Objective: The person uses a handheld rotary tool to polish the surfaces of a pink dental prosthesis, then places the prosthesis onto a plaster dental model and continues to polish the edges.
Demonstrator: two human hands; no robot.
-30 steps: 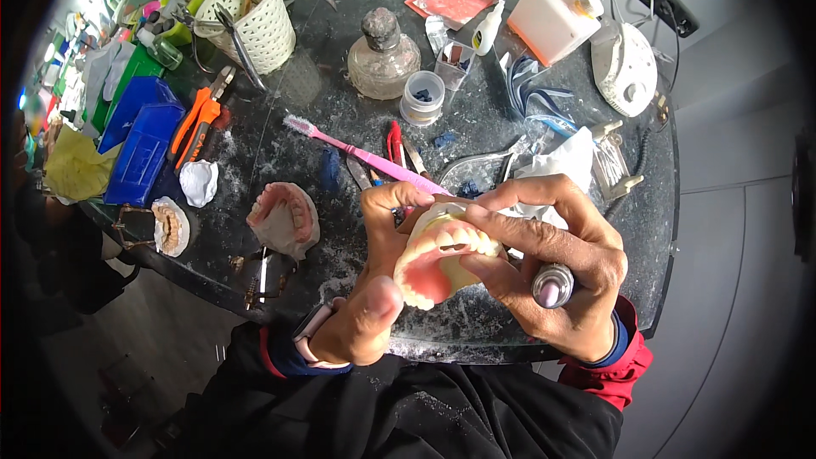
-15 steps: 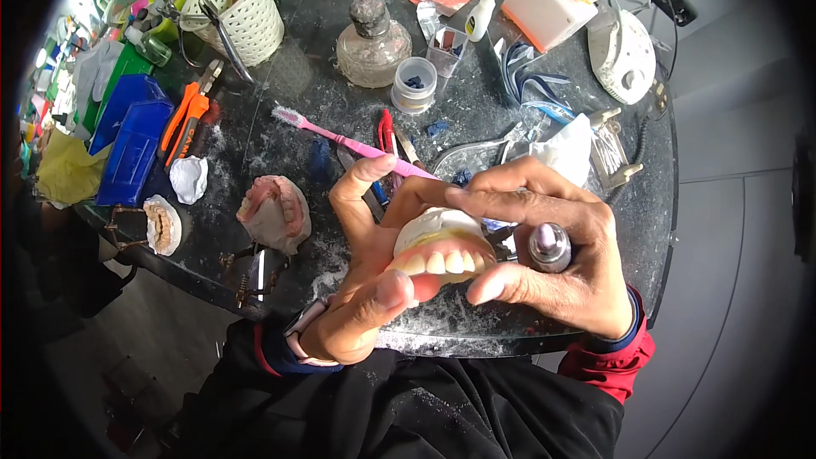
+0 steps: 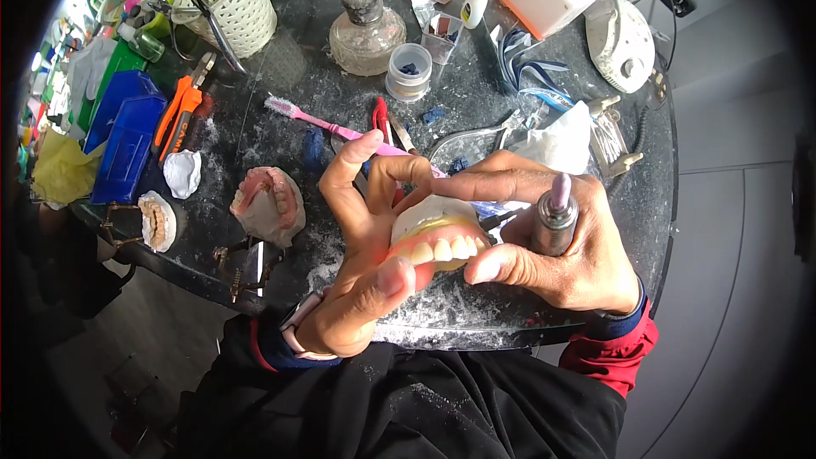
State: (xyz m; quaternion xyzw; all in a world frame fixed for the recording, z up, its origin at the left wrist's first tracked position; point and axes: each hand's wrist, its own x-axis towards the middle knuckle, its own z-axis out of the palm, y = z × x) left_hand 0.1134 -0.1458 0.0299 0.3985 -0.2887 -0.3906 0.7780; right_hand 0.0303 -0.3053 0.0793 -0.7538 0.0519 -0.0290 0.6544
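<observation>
My left hand (image 3: pixel 359 238) grips a dental model (image 3: pixel 435 211), a pale plaster base with pink gum and a row of cream upper teeth facing me. Its thumb lies along the near left side of the teeth. In my right hand (image 3: pixel 586 268) is a dark metal rotary handpiece (image 3: pixel 554 229), its purplish-pink grinding tip pointing up and away from the teeth. The right fingers reach across to the model's far side, and the right thumb is at the right end of the teeth. Behind the hands lies a pink toothbrush (image 3: pixel 327 126), partly hidden.
A pink-gummed denture model (image 3: pixel 270 204) and a smaller plaster model (image 3: pixel 157 221) sit at left. Orange-handled cutters (image 3: pixel 178 115) lie beside a blue tray (image 3: pixel 127 136). Farther off stand a glass burner (image 3: pixel 365 34), a small jar (image 3: pixel 409 75) and a tool basket (image 3: pixel 238 13). White dust covers the table.
The handpiece has tilted, so its pink tip now stands higher. The model has turned slightly and shifted a little left. Both hands keep their hold.
</observation>
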